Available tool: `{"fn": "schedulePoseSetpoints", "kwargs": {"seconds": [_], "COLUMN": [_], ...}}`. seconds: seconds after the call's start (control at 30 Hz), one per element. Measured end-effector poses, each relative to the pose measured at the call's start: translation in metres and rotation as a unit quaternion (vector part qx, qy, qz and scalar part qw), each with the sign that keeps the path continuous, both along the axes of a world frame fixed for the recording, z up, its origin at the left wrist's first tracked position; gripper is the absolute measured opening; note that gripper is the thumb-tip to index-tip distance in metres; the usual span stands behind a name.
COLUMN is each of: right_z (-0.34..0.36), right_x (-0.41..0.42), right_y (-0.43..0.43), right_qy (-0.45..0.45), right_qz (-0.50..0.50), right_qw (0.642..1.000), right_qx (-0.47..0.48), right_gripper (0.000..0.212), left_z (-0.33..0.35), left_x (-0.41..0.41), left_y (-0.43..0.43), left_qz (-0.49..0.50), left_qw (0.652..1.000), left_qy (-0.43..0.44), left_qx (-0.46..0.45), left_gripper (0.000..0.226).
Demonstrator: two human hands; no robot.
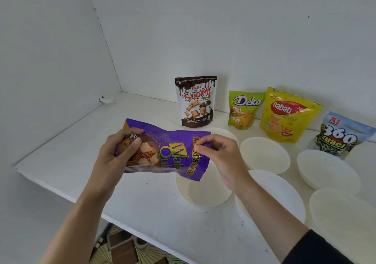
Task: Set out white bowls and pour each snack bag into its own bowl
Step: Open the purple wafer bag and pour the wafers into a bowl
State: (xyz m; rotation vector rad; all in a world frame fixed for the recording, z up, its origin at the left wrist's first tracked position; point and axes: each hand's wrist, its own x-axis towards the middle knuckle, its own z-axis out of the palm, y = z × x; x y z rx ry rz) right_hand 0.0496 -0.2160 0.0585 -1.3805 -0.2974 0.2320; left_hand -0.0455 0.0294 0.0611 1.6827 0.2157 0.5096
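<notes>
A purple wafer bag (166, 151) lies sideways in the air above the white table (142, 202). My left hand (120, 151) grips its bottom end. My right hand (219, 153) pinches its top edge, just above a white bowl (203, 194). Several more white bowls sit to the right, among them one at the middle (264, 155), one at the front (284, 194) and one at the right (327, 170). Against the back wall stand a Soomi bag (195, 100), a green Deka bag (243, 111), a yellow Nabati bag (284, 115) and a 360 Kuaci bag (337, 135).
White walls close the table at the back and on the left, meeting in a corner (120, 88). The table's front edge runs diagonally from the left (61, 184) towards the bottom. A patterned floor (122, 247) shows below it.
</notes>
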Motion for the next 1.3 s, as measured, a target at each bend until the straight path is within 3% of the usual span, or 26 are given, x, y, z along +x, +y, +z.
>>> {"fn": "schedulePoseSetpoints", "kwargs": {"seconds": [0.2, 0.47, 0.7, 1.0, 1.3], "right_z": [-0.015, -0.007, 0.011, -0.021, -0.011], "right_x": [-0.001, 0.005, 0.010, 0.006, 0.005], "right_y": [-0.002, 0.000, 0.001, -0.002, -0.004], "right_qy": [0.037, 0.019, -0.015, 0.030, 0.014], "right_qz": [0.004, 0.005, 0.001, 0.001, 0.011], "right_qw": [0.999, 1.000, 1.000, 0.999, 1.000], "right_qx": [-0.007, 0.010, 0.017, -0.029, -0.002], "right_gripper": [0.016, 0.017, 0.016, 0.018, 0.021], "left_z": [0.008, 0.042, 0.065, 0.041, 0.060], "left_x": [0.001, 0.008, 0.005, 0.005, 0.008], "left_y": [-0.003, -0.003, -0.006, -0.016, -0.018], "left_qz": [0.008, 0.016, 0.008, 0.015, 0.018], "left_qw": [1.000, 0.996, 0.996, 0.997, 0.996], "left_qy": [0.007, -0.015, -0.065, -0.012, -0.033], "left_qx": [0.000, 0.081, 0.067, 0.081, 0.078], "left_gripper": [0.026, 0.019, 0.018, 0.020, 0.019]}}
